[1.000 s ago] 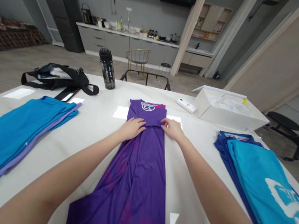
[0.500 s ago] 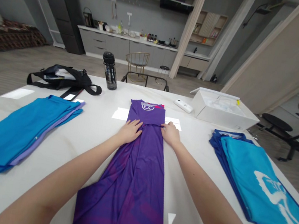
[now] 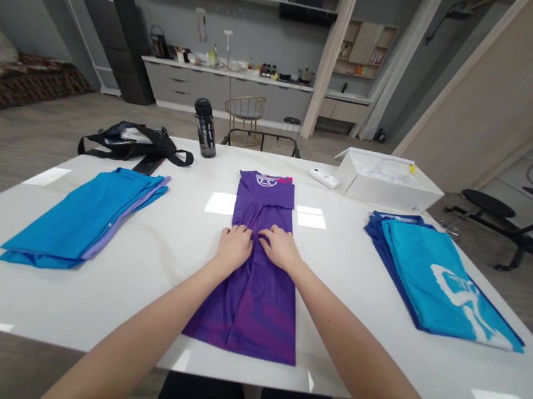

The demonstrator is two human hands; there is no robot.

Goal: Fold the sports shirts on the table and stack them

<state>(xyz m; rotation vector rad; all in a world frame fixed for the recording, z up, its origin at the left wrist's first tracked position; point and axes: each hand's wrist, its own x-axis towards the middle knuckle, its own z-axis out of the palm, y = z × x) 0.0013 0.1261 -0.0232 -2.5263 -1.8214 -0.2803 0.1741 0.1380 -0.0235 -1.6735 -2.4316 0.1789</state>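
A purple garment (image 3: 265,300) with a white logo near its far end lies lengthwise on the white table (image 3: 158,243), its sides folded inward. My left hand (image 3: 235,247) rests on its left part, fingers bent down onto the cloth. Close beside it, my right hand (image 3: 280,247) lies on the middle and right of the fabric with its fingers somewhat spread. A short gap separates the two hands. Beyond them, a folded flap crosses the garment below the logo. Neither hand lifts the cloth.
Blue and lilac folded garments (image 3: 76,216) lie at the left, blue ones (image 3: 437,274) at the right. Farther back are a black bag (image 3: 128,142), a bottle (image 3: 205,129), a small white device (image 3: 324,178) and an open white box (image 3: 385,181).
Both hands have moved nearer along the garment and closer together. The view has shifted back, now showing the near table edge and the garment's whole lower hem.
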